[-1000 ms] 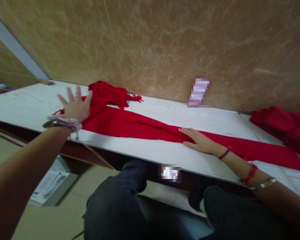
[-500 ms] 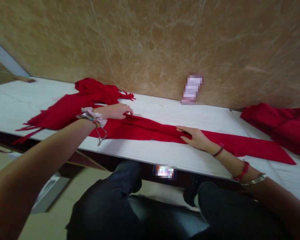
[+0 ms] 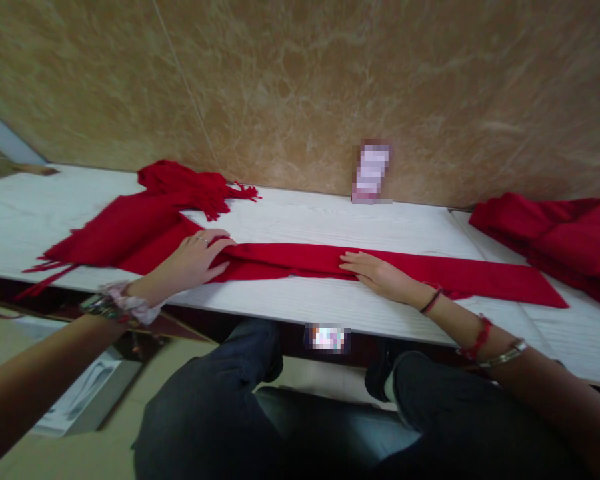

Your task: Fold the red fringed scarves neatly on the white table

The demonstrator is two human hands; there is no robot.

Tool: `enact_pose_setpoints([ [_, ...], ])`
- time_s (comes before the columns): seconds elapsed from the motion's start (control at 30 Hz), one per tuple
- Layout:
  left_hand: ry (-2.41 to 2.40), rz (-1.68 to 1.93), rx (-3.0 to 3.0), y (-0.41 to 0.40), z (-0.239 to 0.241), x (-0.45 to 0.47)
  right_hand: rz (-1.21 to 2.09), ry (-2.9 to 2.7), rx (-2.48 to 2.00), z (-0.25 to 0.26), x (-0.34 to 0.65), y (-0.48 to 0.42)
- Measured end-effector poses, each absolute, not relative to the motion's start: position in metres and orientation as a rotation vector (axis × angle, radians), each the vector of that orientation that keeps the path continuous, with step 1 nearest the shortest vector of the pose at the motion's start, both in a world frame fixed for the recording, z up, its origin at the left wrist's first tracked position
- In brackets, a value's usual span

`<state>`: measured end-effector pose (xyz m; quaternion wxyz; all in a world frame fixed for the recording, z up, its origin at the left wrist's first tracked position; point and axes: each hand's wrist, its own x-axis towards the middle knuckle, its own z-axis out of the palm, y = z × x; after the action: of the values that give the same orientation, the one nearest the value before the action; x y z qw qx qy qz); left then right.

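Note:
A long red scarf [image 3: 290, 257] lies folded lengthwise in a narrow band across the white tabletop, with its left part spreading out to a fringed end. My left hand [image 3: 193, 260] rests on the band's left part, thumb held away from the fingers. On the band's middle lies my right hand [image 3: 377, 273], its fingers stretched out flat over the lower edge. The cloth under both palms is hidden.
Bunched red fringed cloth [image 3: 185, 183] lies at the back left. More folded red cloth [image 3: 555, 233] is at the right. A blurred-out phone-like object [image 3: 371, 170] leans against the marbled wall [image 3: 280, 80]. The white table's [image 3: 290, 303] front edge runs above my knees.
My left hand has moved left and toward me, letting go of the scarf's upper edge. That edge now lies flatter and straighter. The right hand stays on the band, fingers flatter.

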<state>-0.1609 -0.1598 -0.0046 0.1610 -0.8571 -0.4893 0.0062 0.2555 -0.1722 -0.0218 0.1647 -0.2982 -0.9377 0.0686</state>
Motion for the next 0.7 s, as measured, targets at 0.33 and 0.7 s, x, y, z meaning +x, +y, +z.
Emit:
enact_pose_setpoints([
  [0.33,-1.703,-0.039,-2.115,-0.132,0.004,-0.161,0.192,-2.715,-0.866,-0.022,0.256,-0.171],
  [0.7,-1.330,0.074,-2.296,-0.147,0.014,-0.175,0.116,-2.732,-0.826,-0.026,0.257,-0.170],
])
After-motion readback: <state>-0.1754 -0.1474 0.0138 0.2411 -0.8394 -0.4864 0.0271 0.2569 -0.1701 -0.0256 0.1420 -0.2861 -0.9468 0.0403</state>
